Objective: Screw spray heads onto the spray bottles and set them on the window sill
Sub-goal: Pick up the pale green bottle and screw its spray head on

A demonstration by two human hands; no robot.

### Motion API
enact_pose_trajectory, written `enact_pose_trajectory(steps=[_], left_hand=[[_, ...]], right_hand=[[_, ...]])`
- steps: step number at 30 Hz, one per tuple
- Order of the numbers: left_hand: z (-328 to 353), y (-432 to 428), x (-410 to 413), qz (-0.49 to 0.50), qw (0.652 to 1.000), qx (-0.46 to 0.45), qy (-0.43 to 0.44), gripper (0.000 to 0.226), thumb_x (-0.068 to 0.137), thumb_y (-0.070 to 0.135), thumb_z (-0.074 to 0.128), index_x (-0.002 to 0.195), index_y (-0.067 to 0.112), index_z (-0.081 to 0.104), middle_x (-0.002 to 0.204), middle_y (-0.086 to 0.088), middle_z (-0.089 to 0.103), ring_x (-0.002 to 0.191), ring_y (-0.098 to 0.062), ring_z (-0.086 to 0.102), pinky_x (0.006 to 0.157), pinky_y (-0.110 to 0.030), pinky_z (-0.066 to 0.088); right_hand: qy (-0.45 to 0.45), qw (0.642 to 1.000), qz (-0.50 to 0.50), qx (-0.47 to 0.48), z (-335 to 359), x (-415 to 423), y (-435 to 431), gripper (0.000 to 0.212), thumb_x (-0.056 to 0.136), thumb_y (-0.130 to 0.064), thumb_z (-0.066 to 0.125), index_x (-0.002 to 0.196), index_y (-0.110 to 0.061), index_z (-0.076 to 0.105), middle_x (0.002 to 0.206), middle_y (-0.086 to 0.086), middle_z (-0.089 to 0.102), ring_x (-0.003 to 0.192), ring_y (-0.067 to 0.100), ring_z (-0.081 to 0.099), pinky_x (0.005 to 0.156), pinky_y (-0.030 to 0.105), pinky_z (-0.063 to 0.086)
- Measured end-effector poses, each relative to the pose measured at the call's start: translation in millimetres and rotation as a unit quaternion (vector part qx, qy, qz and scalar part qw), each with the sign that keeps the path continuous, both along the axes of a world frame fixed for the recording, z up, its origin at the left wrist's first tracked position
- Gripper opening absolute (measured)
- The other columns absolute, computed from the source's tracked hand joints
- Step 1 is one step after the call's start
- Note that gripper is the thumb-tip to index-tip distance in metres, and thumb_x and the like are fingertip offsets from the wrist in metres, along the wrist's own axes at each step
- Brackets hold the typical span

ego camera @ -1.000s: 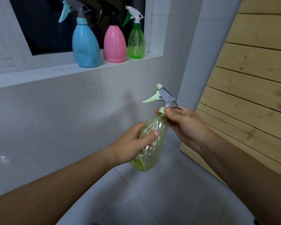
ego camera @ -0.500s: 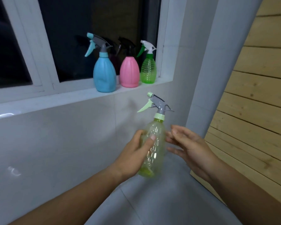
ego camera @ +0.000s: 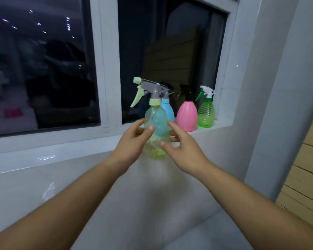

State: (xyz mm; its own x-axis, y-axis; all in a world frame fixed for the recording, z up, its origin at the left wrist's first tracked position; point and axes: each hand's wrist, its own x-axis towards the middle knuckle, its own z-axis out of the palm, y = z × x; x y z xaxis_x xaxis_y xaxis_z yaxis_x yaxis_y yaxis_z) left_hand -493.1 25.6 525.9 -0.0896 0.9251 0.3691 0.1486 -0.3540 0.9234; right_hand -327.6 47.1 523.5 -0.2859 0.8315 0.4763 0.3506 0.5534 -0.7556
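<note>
The left hand (ego camera: 134, 141) grips the clear yellow bottle (ego camera: 156, 130) around its middle, upright, above the front edge of the window sill (ego camera: 61, 150). The right hand (ego camera: 184, 147) is open, fingers touching the bottle's right side. Its gray spray head (ego camera: 148, 89) sits on top. Behind, toward the sill's right end, stand a blue bottle (ego camera: 168, 110), a pink bottle (ego camera: 186, 116) and a green bottle (ego camera: 206, 112).

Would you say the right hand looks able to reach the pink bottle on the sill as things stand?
Probably yes: the right hand looks nearly free beside the clear bottle, and nothing stands between it and the pink bottle.
</note>
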Motion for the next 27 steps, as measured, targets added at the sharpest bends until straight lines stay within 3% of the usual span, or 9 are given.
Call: enact_pose_trajectory(steps=[2,5,8,10,12,15,18,23,27], left_hand=[[14.5,7.2,-19.6,0.023,1.000,0.004,0.010,0.037,0.100,0.034,0.060,0.136,0.025,0.060,0.114,-0.002,0.075,0.104,-0.013,0.073,0.088,-0.030,0.059],[28.0,20.3,-42.8,0.048,0.999,0.002,0.023,0.038,0.099,0.037,0.061,0.136,0.028,0.061,0.120,-0.004,0.074,0.116,-0.021,0.069,0.108,-0.047,0.051],[33.3,32.5,-53.4,0.063,0.998,-0.007,0.020,0.034,0.100,0.034,0.061,0.134,0.027,0.063,0.118,-0.003,0.075,0.115,-0.020,0.068,0.111,-0.047,0.048],[32.5,39.5,-56.6,0.068,0.997,-0.010,0.018,0.033,0.100,0.031,0.062,0.133,0.027,0.063,0.116,-0.005,0.075,0.113,-0.021,0.069,0.109,-0.047,0.049],[29.9,45.1,-58.1,0.072,0.997,-0.017,0.023,0.037,0.099,0.031,0.063,0.136,0.026,0.062,0.117,-0.007,0.075,0.114,-0.025,0.069,0.106,-0.047,0.052],[26.3,51.9,-59.0,0.079,0.997,-0.025,0.014,0.041,0.099,0.032,0.064,0.139,0.025,0.059,0.120,-0.008,0.073,0.115,-0.026,0.068,0.088,-0.034,0.055],[23.9,56.7,-58.0,0.088,0.996,-0.032,0.008,0.047,0.099,0.032,0.063,0.144,0.024,0.054,0.122,-0.006,0.069,0.114,-0.022,0.064,0.074,-0.021,0.047],[19.6,66.0,-61.2,0.085,0.996,-0.038,0.004,0.046,0.100,0.033,0.061,0.145,0.024,0.054,0.118,-0.007,0.070,0.098,-0.013,0.068,0.065,-0.017,0.047],[17.3,72.4,-63.3,0.083,0.996,-0.034,0.011,0.042,0.100,0.030,0.061,0.142,0.027,0.056,0.108,-0.006,0.073,0.093,-0.016,0.072,0.070,-0.022,0.055]], right_hand=[[-0.027,0.999,0.010,0.015,15.1,-21.3,12.5,0.069,0.089,-0.021,0.067,0.149,-0.033,0.034,0.114,-0.016,0.055,0.094,-0.005,0.056,0.085,0.014,0.049],[-0.038,0.999,0.018,0.029,31.5,-47.6,27.9,0.066,0.091,-0.019,0.065,0.147,-0.034,0.035,0.101,-0.026,0.051,0.084,-0.010,0.052,0.068,0.001,0.041],[-0.032,0.999,0.010,0.030,33.1,-66.4,42.4,0.063,0.091,-0.020,0.066,0.146,-0.031,0.037,0.116,-0.016,0.057,0.095,0.000,0.056,0.083,0.012,0.045],[-0.024,0.999,0.000,0.022,26.8,-75.4,52.7,0.064,0.089,-0.021,0.067,0.145,-0.030,0.038,0.119,-0.009,0.062,0.105,0.011,0.061,0.094,0.031,0.052],[-0.016,1.000,-0.018,0.005,21.7,-80.9,58.9,0.065,0.088,-0.021,0.068,0.144,-0.029,0.035,0.116,-0.005,0.063,0.103,0.017,0.064,0.092,0.041,0.055],[-0.015,0.999,-0.037,0.004,16.8,-84.5,66.4,0.059,0.090,-0.021,0.066,0.139,-0.030,0.035,0.110,-0.008,0.058,0.101,0.018,0.063,0.085,0.036,0.055],[-0.021,0.999,-0.044,0.008,14.4,-85.8,71.2,0.059,0.090,-0.021,0.066,0.140,-0.029,0.036,0.109,-0.010,0.052,0.100,0.015,0.058,0.081,0.028,0.049],[-0.032,0.997,-0.059,0.022,11.1,-89.2,78.7,0.063,0.089,-0.020,0.068,0.144,-0.026,0.036,0.113,-0.006,0.057,0.110,0.017,0.060,0.096,0.038,0.051],[-0.027,0.996,-0.077,0.030,4.2,-93.4,85.6,0.067,0.086,-0.022,0.071,0.142,-0.029,0.036,0.121,0.001,0.063,0.111,0.019,0.061,0.096,0.044,0.052]])
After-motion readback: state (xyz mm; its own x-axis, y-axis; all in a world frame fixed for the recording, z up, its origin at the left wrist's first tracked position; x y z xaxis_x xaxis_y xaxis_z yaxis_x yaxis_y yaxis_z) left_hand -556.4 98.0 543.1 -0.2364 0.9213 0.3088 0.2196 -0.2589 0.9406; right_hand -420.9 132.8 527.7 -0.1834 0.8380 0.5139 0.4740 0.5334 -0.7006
